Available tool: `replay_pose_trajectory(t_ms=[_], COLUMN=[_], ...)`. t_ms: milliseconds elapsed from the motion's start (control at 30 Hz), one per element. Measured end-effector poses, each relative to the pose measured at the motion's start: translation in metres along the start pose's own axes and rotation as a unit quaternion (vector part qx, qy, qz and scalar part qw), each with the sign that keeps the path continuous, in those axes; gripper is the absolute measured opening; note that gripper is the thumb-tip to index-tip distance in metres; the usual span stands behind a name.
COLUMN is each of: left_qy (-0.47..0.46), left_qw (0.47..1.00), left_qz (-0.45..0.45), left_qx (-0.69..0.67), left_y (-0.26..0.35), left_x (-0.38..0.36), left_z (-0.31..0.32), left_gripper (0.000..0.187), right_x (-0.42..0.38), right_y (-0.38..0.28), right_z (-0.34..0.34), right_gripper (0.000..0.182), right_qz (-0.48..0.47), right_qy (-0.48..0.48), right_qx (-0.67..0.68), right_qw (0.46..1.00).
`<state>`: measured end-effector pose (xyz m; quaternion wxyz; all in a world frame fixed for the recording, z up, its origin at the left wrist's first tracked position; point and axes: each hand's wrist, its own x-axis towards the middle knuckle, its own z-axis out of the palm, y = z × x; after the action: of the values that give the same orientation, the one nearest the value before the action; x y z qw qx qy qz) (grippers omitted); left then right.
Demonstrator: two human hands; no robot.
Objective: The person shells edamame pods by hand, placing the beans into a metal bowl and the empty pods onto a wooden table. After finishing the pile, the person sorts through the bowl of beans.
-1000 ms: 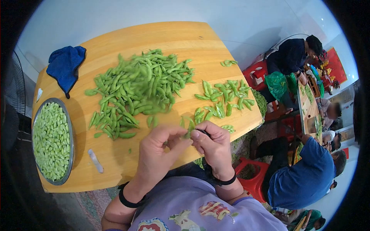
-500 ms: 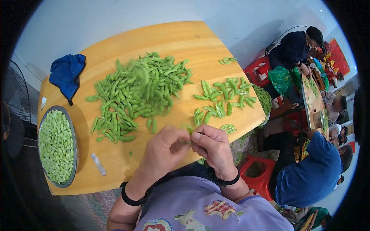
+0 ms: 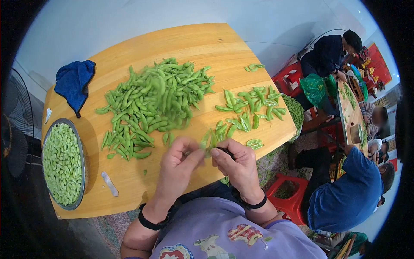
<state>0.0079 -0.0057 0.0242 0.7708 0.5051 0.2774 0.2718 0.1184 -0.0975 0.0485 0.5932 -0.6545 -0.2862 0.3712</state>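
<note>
Hands (image 3: 178, 166) (image 3: 238, 168) slightly farther apart, split pod (image 3: 212, 139) now visible

The head camera looks down over the table (image 3: 133, 185)

Seemingly a communal workroom: 2 wooden tables (image 3: 198, 36), red stools (image 3: 290, 204), seated people (image 3: 343, 194).

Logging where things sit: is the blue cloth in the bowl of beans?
No, the blue cloth lies directly on the table, apart from the bowl.
</note>
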Motion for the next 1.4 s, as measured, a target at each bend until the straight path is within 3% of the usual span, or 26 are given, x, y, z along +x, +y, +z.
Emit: replay_pose_trajectory(t_ms=[67,133,167,233,467,533,567,633,867,933,1033,1167,1233,1267,1300,1333,1400], left_qy=[0.023,-0.002,-0.002,-0.056,-0.076,-0.098,-0.094,-0.083,-0.122,-0.116,-0.124,-0.127,-0.109,-0.112,-0.115,-0.109,-0.112], left_qw=[0.998,0.997,0.997,0.971,0.948,0.936,0.936,0.885,0.814,0.818,0.853,0.835,0.892,0.891,0.969,0.982,0.979], left_qz=[-0.012,0.063,0.063,0.108,0.14,0.158,0.157,0.298,0.334,0.298,0.272,0.264,0.172,0.172,0.011,-0.152,-0.169], left_qx=[-0.049,0.051,0.051,0.206,0.274,0.298,0.299,0.348,0.459,0.478,0.429,0.466,0.404,0.405,0.217,0.015,-0.016], left_y=[0.0,0.002,0.001,-0.004,0.01,0.01,0.007,-0.001,0.007,0.01,0.003,0.003,-0.003,-0.001,0.003,0.007,0.017], left_x=[-0.001,-0.004,-0.006,-0.01,-0.019,-0.021,-0.021,-0.02,-0.025,-0.027,-0.026,-0.031,-0.033,-0.033,-0.033,-0.033,-0.026], left_z=[-0.001,-0.002,-0.005,-0.01,0.001,0.001,0.001,0.001,0.002,0.004,-0.001,0.0,-0.004,-0.006,-0.01,-0.013,-0.022], left_gripper=[0.011,0.009,0.009,0.009,0.014,0.018,0.018,0.025,0.031,0.031,0.028,0.023,0.018,0.018,0.015,0.012,0.006], right_x=[0.0,0.002,0.004,0.007,0.007,0.007,0.006,0.005,0.003,0.0,-0.001,-0.005,-0.007,-0.006,-0.005,-0.003,0.007], right_y=[-0.002,-0.008,-0.01,-0.012,-0.004,0.007,0.009,0.013,0.024,0.023,0.023,0.022,0.018,0.018,0.018,0.017,0.012], right_z=[-0.004,-0.012,-0.017,-0.026,-0.029,-0.03,-0.029,-0.027,-0.025,-0.021,-0.021,-0.016,-0.012,-0.013,-0.017,-0.021,-0.029], right_gripper=[0.01,0.013,0.013,0.018,0.013,0.016,0.016,0.013,0.014,0.013,0.012,0.013,0.013,0.013,0.015,0.019,0.028], right_qz=[0.001,0.094,0.094,0.108,0.068,0.119,0.119,0.18,0.211,0.205,0.2,0.198,0.172,0.172,0.142,0.114,0.075], right_qy=[-0.017,-0.091,-0.091,-0.173,-0.198,-0.174,-0.178,-0.149,-0.137,-0.098,-0.116,-0.101,-0.08,-0.077,-0.067,-0.057,-0.005], right_qx=[0.012,0.089,0.089,0.081,-0.014,0.114,0.115,0.275,0.347,0.263,0.265,0.214,0.122,0.124,0.09,0.054,0.023], right_qw=[1.0,0.987,0.987,0.976,0.978,0.971,0.97,0.933,0.904,0.938,0.936,0.951,0.974,0.974,0.983,0.99,0.997])
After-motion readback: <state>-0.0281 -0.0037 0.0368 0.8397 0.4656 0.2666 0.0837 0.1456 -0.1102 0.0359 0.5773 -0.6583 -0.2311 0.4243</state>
